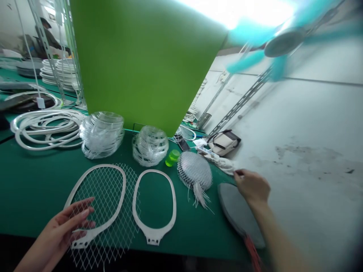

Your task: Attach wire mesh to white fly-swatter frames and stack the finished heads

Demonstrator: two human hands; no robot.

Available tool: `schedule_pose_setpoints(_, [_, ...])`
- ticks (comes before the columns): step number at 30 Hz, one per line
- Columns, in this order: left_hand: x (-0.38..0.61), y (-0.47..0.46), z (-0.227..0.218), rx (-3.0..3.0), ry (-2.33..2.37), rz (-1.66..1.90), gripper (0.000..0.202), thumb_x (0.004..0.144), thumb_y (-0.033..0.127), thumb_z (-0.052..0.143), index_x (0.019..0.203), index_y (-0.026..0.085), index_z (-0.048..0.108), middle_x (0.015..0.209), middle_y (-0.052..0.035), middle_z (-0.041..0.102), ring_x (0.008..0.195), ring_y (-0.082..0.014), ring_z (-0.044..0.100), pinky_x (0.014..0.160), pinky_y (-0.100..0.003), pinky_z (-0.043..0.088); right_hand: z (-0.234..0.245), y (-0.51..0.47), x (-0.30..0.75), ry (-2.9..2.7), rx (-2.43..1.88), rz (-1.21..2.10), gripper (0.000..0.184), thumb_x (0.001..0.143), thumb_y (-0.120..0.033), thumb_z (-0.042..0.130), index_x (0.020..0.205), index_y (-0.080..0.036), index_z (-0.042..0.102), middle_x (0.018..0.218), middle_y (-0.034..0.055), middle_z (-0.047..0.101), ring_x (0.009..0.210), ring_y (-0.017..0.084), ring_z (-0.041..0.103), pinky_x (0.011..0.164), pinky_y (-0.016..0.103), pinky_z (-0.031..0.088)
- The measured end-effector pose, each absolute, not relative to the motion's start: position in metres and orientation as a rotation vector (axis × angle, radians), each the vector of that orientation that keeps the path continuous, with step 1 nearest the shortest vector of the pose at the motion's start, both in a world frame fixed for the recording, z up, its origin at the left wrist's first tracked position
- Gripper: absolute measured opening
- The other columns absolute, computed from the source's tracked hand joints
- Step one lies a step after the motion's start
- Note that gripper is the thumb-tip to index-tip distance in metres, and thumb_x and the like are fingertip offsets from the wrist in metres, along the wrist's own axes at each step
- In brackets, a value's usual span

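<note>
My left hand point(61, 230) lies with fingers apart on a white diamond-pattern mesh point(110, 192), against the rim of a white oval racket-shaped frame point(96, 165). A second, bare oval frame point(173, 200) lies to its right. Farther right sits a crumpled mesh bundle point(195, 172) with loose strands. My right hand point(251, 185) pinches a small dark object point(239, 172), which is too small to identify. It is just above a grey racket-shaped pad point(238, 215).
A green mat point(34, 185) covers the table, with stacks of clear rings point(102, 134) and white loops point(42, 128) behind. A tilted green board point(141, 64) rises at the back. A phone point(181, 142), a bag point(225, 142), and a blurred teal fan point(283, 41) are nearby.
</note>
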State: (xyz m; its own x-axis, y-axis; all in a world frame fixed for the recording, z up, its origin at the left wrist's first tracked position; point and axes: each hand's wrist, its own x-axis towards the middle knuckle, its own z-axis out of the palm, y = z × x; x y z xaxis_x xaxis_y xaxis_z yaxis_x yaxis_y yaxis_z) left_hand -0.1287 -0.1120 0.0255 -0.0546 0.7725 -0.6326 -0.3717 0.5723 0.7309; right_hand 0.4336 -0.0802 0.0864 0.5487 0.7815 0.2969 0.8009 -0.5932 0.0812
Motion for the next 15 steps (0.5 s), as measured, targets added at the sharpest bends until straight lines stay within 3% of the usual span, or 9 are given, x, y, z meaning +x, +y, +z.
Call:
schedule_pose_setpoints(10, [-0.136,-0.112,0.025,0.377,1.307,0.971,0.056,0.051,0.022,0.095,0.104,0.022,0.078,0.092,-0.0053,0.077,0.071,-0.0256,0.075,0.054,-0.026,0.063,0.134,-0.043,0.490,-1.028,-2.637,-0.422,0.030,0.086,-0.040,0.063,0.097,-0.016,0.078,0.092,0.0135,0.076,0.081,0.025,0.065,0.069,0.033,0.042])
schedule_pose_setpoints(15, [-0.139,-0.115,0.023,0.371,1.300,0.983,0.057,0.054,0.021,0.094,0.108,0.023,0.077,0.102,-0.0057,0.076,0.071,-0.0242,0.075,0.055,-0.027,0.064,0.127,-0.036,0.488,-1.132,-2.601,-0.423,0.027,0.082,-0.040,0.066,0.086,-0.017,0.079,0.082,0.0121,0.074,0.074,0.024,0.062,0.067,0.033,0.039])
